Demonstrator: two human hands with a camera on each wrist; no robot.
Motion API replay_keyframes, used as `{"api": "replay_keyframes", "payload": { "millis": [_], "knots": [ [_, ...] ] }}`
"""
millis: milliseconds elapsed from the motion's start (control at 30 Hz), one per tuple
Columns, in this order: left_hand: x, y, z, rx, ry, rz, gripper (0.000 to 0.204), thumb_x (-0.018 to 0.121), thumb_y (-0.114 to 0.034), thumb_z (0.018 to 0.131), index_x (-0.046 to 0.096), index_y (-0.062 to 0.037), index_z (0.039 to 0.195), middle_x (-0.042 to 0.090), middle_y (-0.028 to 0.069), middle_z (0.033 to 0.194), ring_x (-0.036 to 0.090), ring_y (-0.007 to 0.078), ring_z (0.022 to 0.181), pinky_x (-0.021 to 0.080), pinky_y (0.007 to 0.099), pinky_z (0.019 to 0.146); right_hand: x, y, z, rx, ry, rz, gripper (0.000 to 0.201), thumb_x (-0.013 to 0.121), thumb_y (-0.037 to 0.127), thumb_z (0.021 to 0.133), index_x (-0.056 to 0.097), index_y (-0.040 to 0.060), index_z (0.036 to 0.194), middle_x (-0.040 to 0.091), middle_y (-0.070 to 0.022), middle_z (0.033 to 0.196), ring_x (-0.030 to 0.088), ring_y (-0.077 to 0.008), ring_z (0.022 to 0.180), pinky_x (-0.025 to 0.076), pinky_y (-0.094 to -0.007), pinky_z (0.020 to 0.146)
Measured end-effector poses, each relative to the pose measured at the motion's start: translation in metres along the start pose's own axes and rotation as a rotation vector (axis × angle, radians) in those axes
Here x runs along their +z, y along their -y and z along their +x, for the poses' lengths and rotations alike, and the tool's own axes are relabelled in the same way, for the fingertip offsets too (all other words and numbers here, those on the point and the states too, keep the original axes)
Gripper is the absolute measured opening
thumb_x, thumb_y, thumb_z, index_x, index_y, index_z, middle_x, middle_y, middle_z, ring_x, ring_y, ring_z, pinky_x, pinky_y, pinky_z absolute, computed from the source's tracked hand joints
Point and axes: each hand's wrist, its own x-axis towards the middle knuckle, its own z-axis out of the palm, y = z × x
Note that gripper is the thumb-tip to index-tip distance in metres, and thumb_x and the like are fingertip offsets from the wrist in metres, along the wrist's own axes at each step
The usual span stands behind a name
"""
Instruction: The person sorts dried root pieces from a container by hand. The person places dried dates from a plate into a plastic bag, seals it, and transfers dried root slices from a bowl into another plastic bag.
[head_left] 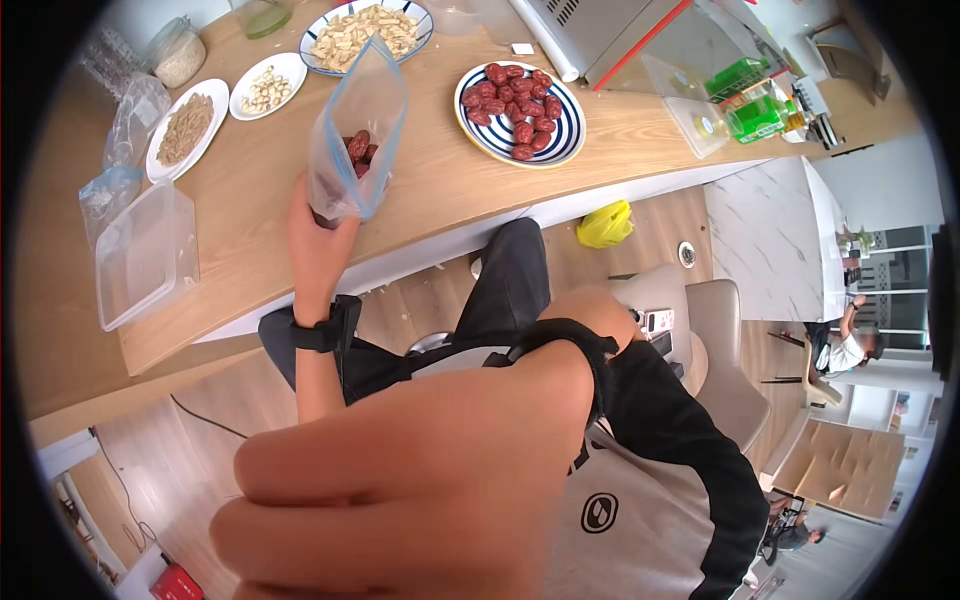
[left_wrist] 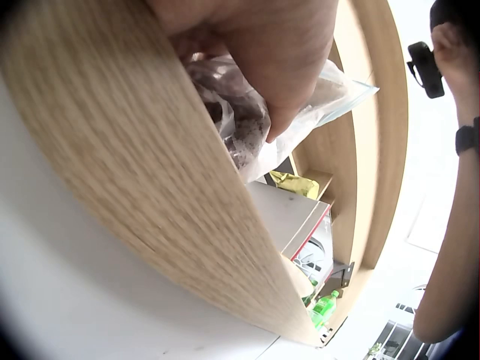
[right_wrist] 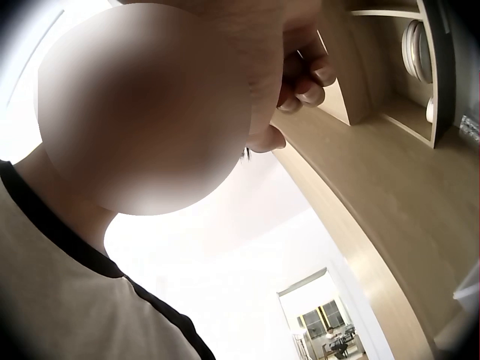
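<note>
My left hand (head_left: 322, 240) grips the lower part of a clear zip bag (head_left: 352, 120) standing over the table's front edge. Dried red dates (head_left: 360, 148) lie in the bag's bottom, and its blue-edged mouth gapes upward. Seen from the left wrist, the thumb of the left hand (left_wrist: 274, 52) presses against the crinkled plastic bag (left_wrist: 326, 97). Large and close to the head camera, my right hand (head_left: 400, 490) is raised away from the table. In the right wrist view its fingers (right_wrist: 309, 86) are loosely bent, with nothing visible in them.
On the wooden table (head_left: 430, 190) stand a striped plate of red dates (head_left: 520, 105), a plate of pale sliced pieces (head_left: 365, 38), and white dishes of pale seeds (head_left: 268, 88) and brown shreds (head_left: 187, 128). A plastic box (head_left: 148, 255) lies left; a grey appliance (head_left: 620, 40) stands behind.
</note>
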Motion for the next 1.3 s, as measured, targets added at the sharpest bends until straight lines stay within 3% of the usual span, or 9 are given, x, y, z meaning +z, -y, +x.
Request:
{"api": "replay_keyframes", "payload": {
  "millis": [133, 267, 467, 533, 900, 1167, 1200, 1267, 1300],
  "knots": [
    [0.004, 0.002, 0.000, 0.049, -0.031, -0.064, 0.052, 0.081, -0.029, 0.092, 0.061, 0.0025, 0.129, 0.071, 0.0131, 0.115, 0.065, 0.0194, 0.104, 0.051, 0.0348, 0.094, 0.010, 0.010, 0.001, -0.002, -0.031, 0.031, 0.022, 0.066, 0.024, 0.085, 0.052, 0.0117, 0.075, 0.045, 0.0008, 0.072, 0.045, -0.0164, 0.062, 0.041, -0.0340, 0.057],
    [0.006, 0.000, 0.001, 0.065, -0.035, -0.098, 0.051, 0.082, -0.029, 0.092, 0.062, 0.0024, 0.127, 0.071, 0.0123, 0.114, 0.065, 0.0188, 0.102, 0.051, 0.0338, 0.093, 0.024, 0.014, 0.004, -0.018, -0.058, 0.043, 0.022, 0.066, 0.024, 0.088, 0.052, 0.0119, 0.076, 0.045, 0.0009, 0.073, 0.045, -0.0160, 0.061, 0.042, -0.0343, 0.058],
    [0.003, -0.002, 0.000, 0.069, -0.050, -0.039, 0.046, 0.081, -0.027, 0.092, 0.064, 0.0013, 0.124, 0.071, 0.0097, 0.112, 0.064, 0.0174, 0.100, 0.050, 0.0328, 0.091, 0.015, 0.026, 0.011, -0.029, -0.109, 0.080, 0.023, 0.065, 0.024, 0.092, 0.053, 0.0120, 0.077, 0.046, 0.0011, 0.074, 0.045, -0.0154, 0.061, 0.044, -0.0347, 0.058],
    [0.001, 0.001, 0.000, 0.014, 0.004, -0.023, 0.054, 0.079, -0.010, 0.087, 0.057, 0.0021, 0.135, 0.068, 0.0131, 0.123, 0.064, 0.0202, 0.110, 0.050, 0.0331, 0.096, 0.021, 0.018, 0.009, -0.034, -0.120, 0.104, 0.023, 0.065, 0.024, 0.093, 0.053, 0.0121, 0.077, 0.046, 0.0012, 0.074, 0.045, -0.0152, 0.060, 0.045, -0.0349, 0.058],
    [0.003, 0.002, 0.002, 0.027, 0.011, -0.076, 0.054, 0.078, -0.010, 0.087, 0.056, 0.0023, 0.135, 0.068, 0.0136, 0.122, 0.064, 0.0202, 0.110, 0.049, 0.0331, 0.098, 0.028, 0.012, 0.022, -0.052, -0.214, 0.133, 0.026, 0.063, 0.024, 0.100, 0.055, 0.0124, 0.078, 0.048, 0.0015, 0.075, 0.044, -0.0142, 0.059, 0.049, -0.0356, 0.059],
    [0.006, 0.003, -0.001, 0.007, 0.007, -0.070, 0.048, 0.080, -0.029, 0.093, 0.064, 0.0021, 0.126, 0.071, 0.0118, 0.117, 0.065, 0.0194, 0.104, 0.051, 0.0344, 0.093, -0.004, 0.016, 0.032, -0.142, 0.275, -0.009, 0.023, 0.073, 0.037, 0.093, 0.068, 0.0187, 0.105, 0.057, -0.0065, 0.088, 0.060, -0.0195, 0.087, 0.049, -0.0334, 0.073],
    [0.006, -0.001, -0.001, -0.003, 0.009, -0.074, 0.049, 0.079, -0.020, 0.090, 0.061, 0.0013, 0.130, 0.070, 0.0122, 0.118, 0.065, 0.0194, 0.107, 0.051, 0.0339, 0.094, 0.009, 0.016, 0.027, -0.138, 0.275, -0.019, 0.023, 0.073, 0.037, 0.093, 0.068, 0.0187, 0.105, 0.057, -0.0065, 0.088, 0.060, -0.0195, 0.087, 0.049, -0.0334, 0.073],
    [0.003, -0.006, 0.001, -0.010, 0.001, -0.066, 0.053, 0.078, -0.012, 0.087, 0.058, 0.0005, 0.134, 0.069, 0.0126, 0.119, 0.064, 0.0194, 0.109, 0.051, 0.0333, 0.094, 0.053, 0.013, 0.009, -0.101, 0.114, 0.042, 0.018, 0.066, 0.025, 0.082, 0.058, 0.0101, 0.077, 0.046, -0.0002, 0.070, 0.047, -0.0189, 0.062, 0.035, -0.0336, 0.054],
    [0.002, -0.009, 0.000, -0.023, -0.002, 0.013, 0.054, 0.079, -0.012, 0.086, 0.058, -0.0001, 0.134, 0.069, 0.0129, 0.119, 0.065, 0.0197, 0.109, 0.051, 0.0340, 0.094, 0.050, 0.009, -0.001, -0.055, 0.127, 0.041, 0.015, 0.066, 0.025, 0.082, 0.060, 0.0110, 0.082, 0.047, -0.0003, 0.072, 0.050, -0.0198, 0.064, 0.037, -0.0342, 0.055]
  ]
}}
